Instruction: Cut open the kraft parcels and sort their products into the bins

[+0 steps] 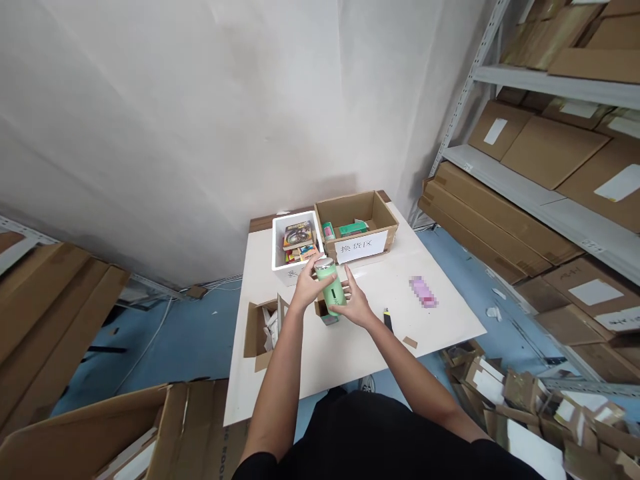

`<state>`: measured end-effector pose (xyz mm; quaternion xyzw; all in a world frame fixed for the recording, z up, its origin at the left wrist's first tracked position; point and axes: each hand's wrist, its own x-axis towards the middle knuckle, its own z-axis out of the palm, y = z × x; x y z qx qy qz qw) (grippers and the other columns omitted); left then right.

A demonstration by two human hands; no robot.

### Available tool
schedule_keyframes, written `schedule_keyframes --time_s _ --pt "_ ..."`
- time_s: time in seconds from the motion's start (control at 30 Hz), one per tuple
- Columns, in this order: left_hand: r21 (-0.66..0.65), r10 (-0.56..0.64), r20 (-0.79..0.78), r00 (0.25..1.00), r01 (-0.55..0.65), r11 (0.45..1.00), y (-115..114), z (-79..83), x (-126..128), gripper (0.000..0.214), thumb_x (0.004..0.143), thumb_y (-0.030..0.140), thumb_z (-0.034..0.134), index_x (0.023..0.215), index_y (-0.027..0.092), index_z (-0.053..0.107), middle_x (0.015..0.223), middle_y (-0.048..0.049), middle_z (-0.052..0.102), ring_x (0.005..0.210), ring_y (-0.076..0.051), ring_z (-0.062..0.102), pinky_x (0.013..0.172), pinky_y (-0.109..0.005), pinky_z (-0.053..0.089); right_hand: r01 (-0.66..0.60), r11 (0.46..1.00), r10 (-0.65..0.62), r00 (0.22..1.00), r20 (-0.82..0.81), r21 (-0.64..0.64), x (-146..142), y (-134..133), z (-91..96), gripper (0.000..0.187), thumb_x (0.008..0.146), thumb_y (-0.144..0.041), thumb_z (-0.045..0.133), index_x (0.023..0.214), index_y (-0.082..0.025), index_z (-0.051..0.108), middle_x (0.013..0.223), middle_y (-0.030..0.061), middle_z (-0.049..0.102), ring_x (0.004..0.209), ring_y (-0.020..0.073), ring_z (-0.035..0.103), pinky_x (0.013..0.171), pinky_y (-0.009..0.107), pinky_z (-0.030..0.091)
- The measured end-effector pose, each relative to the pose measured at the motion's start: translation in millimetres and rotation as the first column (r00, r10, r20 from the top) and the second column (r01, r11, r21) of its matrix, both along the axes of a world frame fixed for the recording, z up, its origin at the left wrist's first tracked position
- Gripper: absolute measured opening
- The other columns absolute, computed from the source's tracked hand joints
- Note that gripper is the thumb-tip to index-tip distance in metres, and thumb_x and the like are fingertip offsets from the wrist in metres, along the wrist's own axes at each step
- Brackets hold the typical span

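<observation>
A light-green tumbler [331,291] with a silver lid is held tilted above the table. My left hand [306,285] is closed round its upper left side, thumb across the front. At the lower right, my right hand [358,305] grips it with the thumb near the base and the fingers partly behind. Just below the tumbler stands a small open carton [329,319] with green on its side, partly hidden. To the right of my right hand lies a black and yellow utility knife [387,319].
Behind my hands stand a white box [278,247] with books and a cardboard box [393,237] with green packages. An open carton [253,330] with white packing sits left. A blurred pink item [423,292] and a cardboard scrap [410,342] lie right. Loaded shelves [530,77] flank the table [310,373].
</observation>
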<state>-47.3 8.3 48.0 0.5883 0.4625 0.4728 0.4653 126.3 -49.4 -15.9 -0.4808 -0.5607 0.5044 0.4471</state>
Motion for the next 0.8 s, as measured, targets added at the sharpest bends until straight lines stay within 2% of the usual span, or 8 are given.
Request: schedule_keyframes --time_s 0.13,0.23,0.33,0.43,0.53,0.63,0.7,0.8 --pt "0.008 0.03 -0.059 0.998 -0.029 1.0 12 -10.9 -23 0.082 0.07 0.043 0.091 0.144 0.024 0.062 0.126 -0.0091 0.074 0.115 -0.027 0.069 0.101 -0.041 0.055 -0.07 0.997 0.068 0.996 -0.051 -0.023 -7 10 -19.2 0.14 0.065 -0.035 0.093 0.171 -0.041 0.002 0.141 0.0096 0.056 0.119 0.0264 0.063 0.101 0.045 0.054" --pt "0.015 0.102 -0.098 0.99 -0.101 0.995 19 -26.8 -43 0.08 0.067 0.041 0.092 0.139 0.023 0.064 0.124 -0.0083 0.074 0.109 -0.026 0.07 0.099 -0.04 0.055 -0.047 0.99 0.038 0.997 -0.07 -0.136 -11 21 -50.7 0.121 0.07 -0.037 0.088 0.17 -0.038 0.019 0.148 0.0112 0.053 0.13 0.0266 0.059 0.107 0.046 0.05" --pt "0.008 0.183 -0.161 0.97 -0.184 0.983 21 -49.4 -56 0.077 0.062 0.04 0.093 0.133 0.024 0.065 0.114 -0.0054 0.074 0.101 -0.024 0.069 0.097 -0.04 0.054 0.119 0.938 -0.095 0.992 0.088 -0.327 -18 30 -89.3 0.099 0.074 -0.034 0.08 0.163 -0.032 0.037 0.14 0.0113 0.06 0.115 0.0246 0.067 0.102 0.044 0.053" --pt "-0.025 0.167 -0.217 0.962 -0.176 0.984 21 -75.7 -60 0.073 0.062 0.041 0.091 0.128 0.024 0.065 0.109 -0.0036 0.074 0.098 -0.024 0.069 0.095 -0.04 0.054 0.238 0.884 -0.129 0.952 0.278 -0.402 -30 35 -122.6 0.09 0.069 -0.029 0.079 0.155 -0.029 0.049 0.13 0.0082 0.067 0.099 0.0225 0.071 0.094 0.041 0.056" --pt "-0.053 0.106 -0.221 0.969 -0.12 0.991 20 -99.9 -56 0.071 0.064 0.041 0.089 0.127 0.024 0.063 0.109 -0.0043 0.074 0.1 -0.024 0.069 0.094 -0.039 0.054 0.3 0.88 -0.142 0.906 0.398 -0.368 -43 39 -144.0 0.062 0.07 -0.026 0.075 0.131 -0.023 0.068 0.115 0.0065 0.074 0.098 0.0232 0.072 0.091 0.037 0.056" --pt "-0.054 0.08 -0.208 0.975 -0.093 0.994 19 -117.0 -55 0.067 0.065 0.04 0.089 0.126 0.026 0.062 0.11 -0.004 0.073 0.101 -0.024 0.069 0.094 -0.039 0.054 0.334 0.896 -0.174 0.87 0.461 -0.293 -49 38 -155.7 0.016 0.077 -0.034 0.068 0.087 -0.022 0.073 0.091 0.0055 0.077 0.095 0.0245 0.072 0.085 0.032 0.054" --pt "-0.046 0.079 -0.202 0.976 -0.09 0.995 18 -123.9 -57 0.067 0.067 0.041 0.088 0.126 0.027 0.061 0.111 -0.0039 0.073 0.101 -0.024 0.069 0.094 -0.039 0.055 0.356 0.885 -0.181 0.858 0.481 -0.302 -49 36 -160.4 0.022 0.081 -0.04 0.063 0.068 -0.022 0.065 0.076 0.0048 0.075 0.084 0.0236 0.072 0.075 0.029 0.053" --pt "-0.039 0.069 -0.182 0.981 -0.078 0.996 13 -131.5 -63 0.067 0.068 0.042 0.088 0.127 0.026 0.061 0.113 -0.0044 0.073 0.102 -0.024 0.07 0.095 -0.04 0.056 0.405 0.84 -0.202 0.851 0.485 -0.36 -47 30 -164.7 0.028 0.081 -0.041 0.06 0.061 -0.022 0.058 0.063 0.0038 0.069 0.07 0.0208 0.069 0.066 0.026 0.049"
